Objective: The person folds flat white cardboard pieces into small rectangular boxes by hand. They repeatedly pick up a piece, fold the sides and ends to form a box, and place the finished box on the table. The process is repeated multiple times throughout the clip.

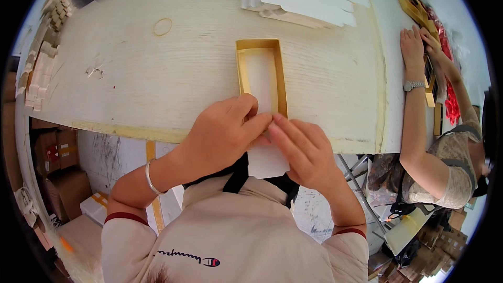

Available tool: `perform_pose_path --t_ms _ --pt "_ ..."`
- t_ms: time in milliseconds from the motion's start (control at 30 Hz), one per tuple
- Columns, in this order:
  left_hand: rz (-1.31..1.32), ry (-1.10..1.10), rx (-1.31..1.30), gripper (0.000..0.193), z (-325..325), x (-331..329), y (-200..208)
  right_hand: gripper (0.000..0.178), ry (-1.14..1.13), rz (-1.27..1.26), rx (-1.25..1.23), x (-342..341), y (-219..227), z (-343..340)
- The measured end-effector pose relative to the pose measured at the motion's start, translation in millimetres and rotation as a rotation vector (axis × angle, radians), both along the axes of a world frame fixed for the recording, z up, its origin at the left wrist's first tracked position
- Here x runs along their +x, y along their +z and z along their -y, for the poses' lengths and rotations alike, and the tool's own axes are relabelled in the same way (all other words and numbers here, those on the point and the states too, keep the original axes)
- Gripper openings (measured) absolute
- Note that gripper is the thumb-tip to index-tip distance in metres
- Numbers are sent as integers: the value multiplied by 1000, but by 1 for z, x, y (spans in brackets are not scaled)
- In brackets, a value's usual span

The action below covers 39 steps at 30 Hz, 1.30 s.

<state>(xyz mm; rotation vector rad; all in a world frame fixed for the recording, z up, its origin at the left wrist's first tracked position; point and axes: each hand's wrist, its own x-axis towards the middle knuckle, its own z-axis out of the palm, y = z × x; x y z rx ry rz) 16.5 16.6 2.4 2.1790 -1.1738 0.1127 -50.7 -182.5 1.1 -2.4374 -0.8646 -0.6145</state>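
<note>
Gold-walled and open, a narrow box [281, 81] points lengthwise up the frame's centre on the worktop [335, 78], away from the left hand [222, 124], closed on its near end, and the right hand [309, 152], fingertips together at the right corner, grip unclear.

**Lettering found on one shirt and on stored cartons**

Cream shirt [262, 225], lower part of the view: dark script lettering [181, 257] runs across the chest, inverted as seen here, beside a small emblem [211, 262] in red and dark blue. Brown carton [47, 163], at left below the table [335, 73]: a red label [52, 153] bears pale marks, too small to read. Adjoining carton [67, 158]: small yellow-orange markings [65, 146], illegible. Lower down, black printing [55, 220] shows on cardboard; its characters cannot be made out reliably.
</note>
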Motion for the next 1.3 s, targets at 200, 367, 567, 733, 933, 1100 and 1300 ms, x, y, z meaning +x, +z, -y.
perform_pose_path --t_ms 200,367,567,733,933,1100,1300 --pt "-18 -17 240 82 -6 -3 11 46 -7 -99 90 -2 -1 -6" --pt "-239 -124 60 85 -13 7 14 43 53 -90 139 7 0 -1" --pt "-239 -113 -35 45 -21 8 11 42 -9 -498 487 21 17 -4" --pt "-155 106 -168 40 -2 -4 8 37 -69 -586 609 27 23 -16" --pt "-252 98 -405 42 -2 -13 -9 29 -22 -554 552 24 14 -16" --pt "-328 66 -401 41 -7 -10 -3 24 -70 -674 726 18 19 -17" --pt "-314 114 -405 42 -7 -9 -5 17 -192 -534 570 16 15 -25"
